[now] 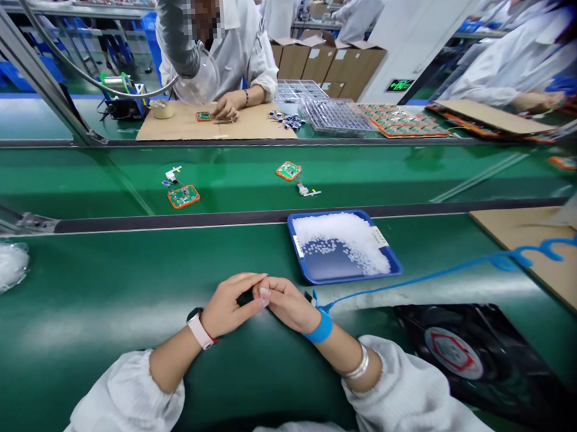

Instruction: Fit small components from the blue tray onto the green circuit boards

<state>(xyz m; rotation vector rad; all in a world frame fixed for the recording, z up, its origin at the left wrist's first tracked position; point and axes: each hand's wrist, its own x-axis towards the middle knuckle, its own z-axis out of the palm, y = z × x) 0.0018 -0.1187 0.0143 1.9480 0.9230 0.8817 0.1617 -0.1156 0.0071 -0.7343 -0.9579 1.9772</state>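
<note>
Two hands meet low on the green bench [102, 299]. The left hand [228, 309] (it wears a watch) and the right hand [287, 305], with a blue strap [319, 328] on its wrist, are half curled with their fingertips touching. A small dark bit [245, 299] shows between them, but I cannot tell if they hold it. Just past the right hand sits a blue tray [320, 259] of white beads [348, 235]. Farther off, a green board [184, 196] lies on the belt [71, 183]. Across it, another person's hand [228, 105] rests on cardboard.

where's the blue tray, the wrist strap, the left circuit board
blue tray [355, 278]: head view, front rim
wrist strap [319, 329]: head view, blue band
left circuit board [184, 196]: head view, board middle
</note>
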